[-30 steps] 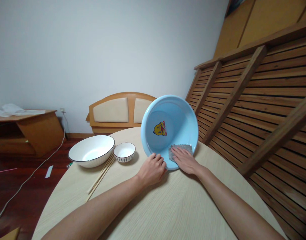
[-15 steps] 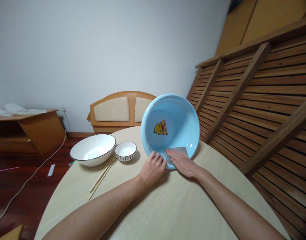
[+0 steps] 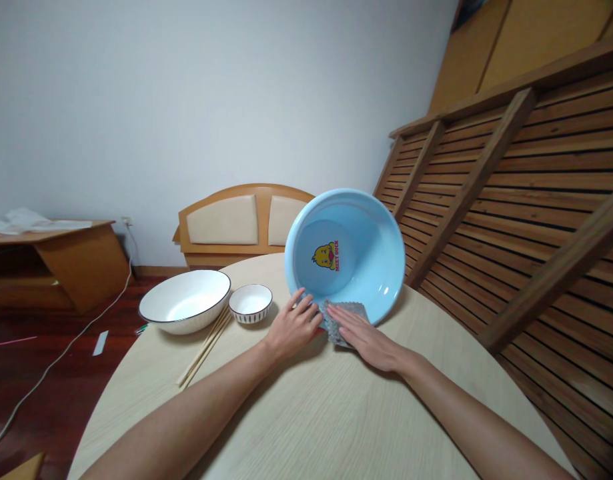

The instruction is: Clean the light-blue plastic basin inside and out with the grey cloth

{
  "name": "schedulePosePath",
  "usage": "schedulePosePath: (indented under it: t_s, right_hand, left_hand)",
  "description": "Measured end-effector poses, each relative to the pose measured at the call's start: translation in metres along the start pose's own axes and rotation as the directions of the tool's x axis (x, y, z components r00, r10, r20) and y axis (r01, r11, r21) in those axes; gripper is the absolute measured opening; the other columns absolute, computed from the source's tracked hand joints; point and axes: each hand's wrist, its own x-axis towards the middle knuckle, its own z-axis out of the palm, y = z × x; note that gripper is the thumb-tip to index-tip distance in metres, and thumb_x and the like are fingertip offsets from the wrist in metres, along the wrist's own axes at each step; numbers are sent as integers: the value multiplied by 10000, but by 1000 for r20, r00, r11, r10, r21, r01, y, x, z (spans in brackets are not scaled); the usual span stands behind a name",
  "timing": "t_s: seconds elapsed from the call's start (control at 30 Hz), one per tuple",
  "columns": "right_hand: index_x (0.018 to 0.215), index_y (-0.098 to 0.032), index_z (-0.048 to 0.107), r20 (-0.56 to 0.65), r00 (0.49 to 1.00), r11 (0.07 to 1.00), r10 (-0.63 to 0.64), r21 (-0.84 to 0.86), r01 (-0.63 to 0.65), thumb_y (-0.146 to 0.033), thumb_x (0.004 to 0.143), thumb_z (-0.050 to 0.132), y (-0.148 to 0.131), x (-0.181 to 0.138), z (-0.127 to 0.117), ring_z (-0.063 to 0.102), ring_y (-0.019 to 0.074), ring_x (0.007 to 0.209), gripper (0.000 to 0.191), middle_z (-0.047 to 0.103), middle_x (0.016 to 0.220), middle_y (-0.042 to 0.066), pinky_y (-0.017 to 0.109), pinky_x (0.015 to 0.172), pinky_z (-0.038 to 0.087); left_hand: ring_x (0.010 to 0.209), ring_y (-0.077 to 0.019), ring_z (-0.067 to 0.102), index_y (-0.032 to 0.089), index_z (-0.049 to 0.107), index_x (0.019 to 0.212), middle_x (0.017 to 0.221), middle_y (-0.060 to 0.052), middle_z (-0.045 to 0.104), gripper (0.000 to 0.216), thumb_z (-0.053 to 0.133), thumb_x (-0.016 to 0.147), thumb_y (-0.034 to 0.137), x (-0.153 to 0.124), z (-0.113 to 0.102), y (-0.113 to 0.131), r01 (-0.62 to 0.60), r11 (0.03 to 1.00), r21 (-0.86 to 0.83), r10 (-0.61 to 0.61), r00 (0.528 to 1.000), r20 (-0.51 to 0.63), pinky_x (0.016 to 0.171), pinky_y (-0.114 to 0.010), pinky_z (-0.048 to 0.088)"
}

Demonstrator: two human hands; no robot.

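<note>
A light blue plastic basin [image 3: 373, 257] with a yellow duck print stands tilted on its side on the round wooden table [image 3: 331, 427], its inside facing me. My left hand [image 3: 293, 325] grips the near left of its rim, fingers over the edge. A grey cleaning cloth [image 3: 357, 309] lies over the lower rim. Pressed on that cloth, my right hand [image 3: 370, 341] keeps its fingers together and holds it against the basin.
Left of the basin are a small patterned bowl [image 3: 251, 313], a large white bowl [image 3: 186, 327] with a dark rim, and several wooden chopsticks [image 3: 201, 357]. A slatted wooden frame [image 3: 456, 247] leans on the right. A headboard [image 3: 221, 220] stands behind the table.
My right hand has drawn the cloth from the basin's inner wall down over the near rim. My left hand has shifted slightly left, its fingers spreading a little. The basin appears slightly turned.
</note>
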Motion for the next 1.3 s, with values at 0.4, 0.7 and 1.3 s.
schedulePosePath:
  t_s: [0.4,0.7,1.3]
  right_hand:
    - [1612,-296,328,-130,959,933,-251,-298,203,-199,977,607,28,-11,-24,458,262,1444,700,460,1589,86,508,1178,416]
    - [1602,-216,349,-203,920,895,-336,-374,244,-46,881,608,-6,5,-7,535,273,1382,784,537,1524,130,504,1110,486]
    - [1524,-289,495,-230,931,940,-283,-261,222,-17,806,628,8,-2,-21,577,276,1340,780,609,1455,75,510,1128,465]
  left_hand:
    - [1161,-243,597,219,680,1036,1032,-47,706,240,609,983,442,-10,3,-15,50,990,-133,-55,998,-30,1217,-505,298]
    - [1181,-243,599,226,681,1022,1017,-33,718,223,590,988,427,-9,0,-10,81,987,-137,-96,990,-100,1280,-527,115]
    - [1142,-242,598,216,642,1147,1091,-49,696,245,595,993,401,2,-5,1,32,995,-94,-38,998,-53,1246,-533,234]
